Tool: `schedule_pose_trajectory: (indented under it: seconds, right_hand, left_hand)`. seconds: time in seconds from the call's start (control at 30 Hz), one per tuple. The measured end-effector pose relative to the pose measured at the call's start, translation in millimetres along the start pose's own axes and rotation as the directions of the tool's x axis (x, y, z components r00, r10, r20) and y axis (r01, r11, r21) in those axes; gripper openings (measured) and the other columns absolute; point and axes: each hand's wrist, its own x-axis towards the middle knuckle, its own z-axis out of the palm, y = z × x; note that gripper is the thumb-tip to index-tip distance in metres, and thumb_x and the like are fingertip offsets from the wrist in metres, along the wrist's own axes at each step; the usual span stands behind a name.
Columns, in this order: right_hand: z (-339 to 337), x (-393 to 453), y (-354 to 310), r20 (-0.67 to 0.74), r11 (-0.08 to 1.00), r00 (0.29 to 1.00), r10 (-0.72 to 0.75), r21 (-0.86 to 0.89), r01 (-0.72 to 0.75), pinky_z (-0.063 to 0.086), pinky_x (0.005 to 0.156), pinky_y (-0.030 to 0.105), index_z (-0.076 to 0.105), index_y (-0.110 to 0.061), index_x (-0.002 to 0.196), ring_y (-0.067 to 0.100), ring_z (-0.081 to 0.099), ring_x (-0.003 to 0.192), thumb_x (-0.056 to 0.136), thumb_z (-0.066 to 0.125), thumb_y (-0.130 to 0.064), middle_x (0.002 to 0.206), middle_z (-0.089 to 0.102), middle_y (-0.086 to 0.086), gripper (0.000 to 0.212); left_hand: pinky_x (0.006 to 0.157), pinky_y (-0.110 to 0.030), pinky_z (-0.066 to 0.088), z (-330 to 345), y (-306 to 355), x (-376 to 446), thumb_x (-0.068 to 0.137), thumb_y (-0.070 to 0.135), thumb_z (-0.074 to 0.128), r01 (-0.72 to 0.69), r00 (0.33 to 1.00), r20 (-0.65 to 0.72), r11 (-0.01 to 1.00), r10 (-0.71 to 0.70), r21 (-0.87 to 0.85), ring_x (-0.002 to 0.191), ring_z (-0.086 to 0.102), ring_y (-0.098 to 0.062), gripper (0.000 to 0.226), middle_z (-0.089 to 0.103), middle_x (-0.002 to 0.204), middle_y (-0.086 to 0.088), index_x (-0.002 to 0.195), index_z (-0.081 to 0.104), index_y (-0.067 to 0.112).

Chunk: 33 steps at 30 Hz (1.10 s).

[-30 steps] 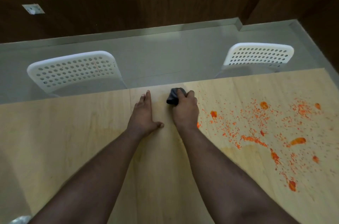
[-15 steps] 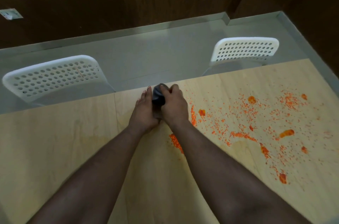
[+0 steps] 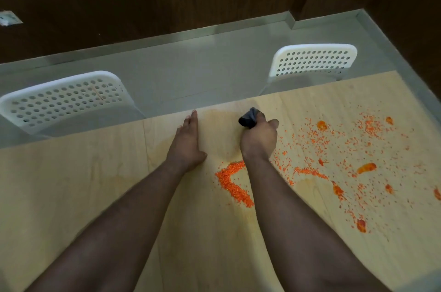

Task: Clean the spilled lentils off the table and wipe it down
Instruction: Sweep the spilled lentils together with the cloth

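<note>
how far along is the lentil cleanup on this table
Early. Done: some lentils sit gathered in a curved heap between the forearms. In hand: the right hand grips a dark cloth near the far edge; the left hand lies flat on the table. Left: scattered lentils and orange smears cover the right side, unwiped.

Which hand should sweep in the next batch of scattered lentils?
Right. The right hand already grips the dark cloth and sits at the edge of the scattered lentils to its right. The left hand rests flat on the table, on the far side from them.
</note>
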Motion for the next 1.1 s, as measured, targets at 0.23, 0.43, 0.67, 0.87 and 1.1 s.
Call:
schedule_pose_trajectory:
  seconds: [0.23, 0.43, 0.67, 0.87, 1.1]
  right_hand:
    - [3, -9, -14, 0.038, 0.968, 0.969, -0.244, 0.063, 0.242, 0.055, 0.084, 0.039, 0.05, -0.031, 0.152, 0.031, 0.057, 0.098, 0.09, 0.056, -0.008, 0.123, 0.042, 0.005, 0.066]
    - [5, 20, -17, 0.14, 0.958, 0.955, -0.263, -0.077, 0.275, 0.053, 0.089, 0.04, 0.054, -0.027, 0.147, 0.036, 0.055, 0.113, 0.09, 0.056, -0.008, 0.131, 0.044, 0.011, 0.06]
    - [-26, 25, 49, -0.063, 1.0, 0.998, 0.022, 0.012, -0.021, 0.059, 0.085, 0.045, 0.053, -0.025, 0.15, 0.04, 0.061, 0.098, 0.093, 0.053, -0.006, 0.127, 0.041, 0.012, 0.06]
    - [-42, 15, 62, -0.134, 0.998, 0.991, 0.021, 0.054, -0.014, 0.058, 0.082, 0.04, 0.051, -0.021, 0.152, 0.035, 0.06, 0.094, 0.09, 0.054, 0.0, 0.123, 0.041, 0.01, 0.065]
    - [-31, 35, 19, 0.08, 0.984, 0.981, -0.177, -0.022, 0.179, 0.056, 0.09, 0.041, 0.054, -0.031, 0.148, 0.035, 0.06, 0.102, 0.092, 0.05, -0.004, 0.126, 0.042, 0.007, 0.063]
  left_hand:
    - [0.121, -0.036, 0.038, 5, 29, 10, 0.085, 0.012, 0.077, -0.152, 0.988, 0.038, 0.988, 0.152, -0.005, 0.157, 0.028, -0.023, 0.118, 0.012, 0.176, 0.0, 0.169, -0.005, 0.022]
    - [0.119, -0.044, 0.04, 22, 40, 24, 0.086, 0.024, 0.083, -0.122, 0.992, 0.032, 0.992, 0.121, 0.036, 0.151, 0.038, -0.03, 0.121, 0.021, 0.174, -0.004, 0.169, -0.005, 0.02]
    - [0.121, -0.046, 0.038, 33, 46, 27, 0.084, 0.022, 0.084, -0.091, 0.996, 0.012, 0.993, 0.09, 0.076, 0.149, 0.036, -0.036, 0.12, 0.024, 0.172, -0.006, 0.168, -0.001, 0.024]
    - [0.127, -0.04, 0.029, 37, 50, 21, 0.088, 0.016, 0.078, -0.127, 0.991, 0.043, 0.992, 0.125, 0.026, 0.158, 0.025, -0.029, 0.114, 0.02, 0.174, -0.005, 0.169, -0.002, 0.027]
    - [0.116, -0.043, 0.044, 47, 71, 25, 0.093, 0.009, 0.071, -0.191, 0.981, 0.022, 0.982, 0.191, -0.002, 0.146, 0.044, -0.029, 0.105, 0.036, 0.168, -0.003, 0.169, 0.002, 0.026]
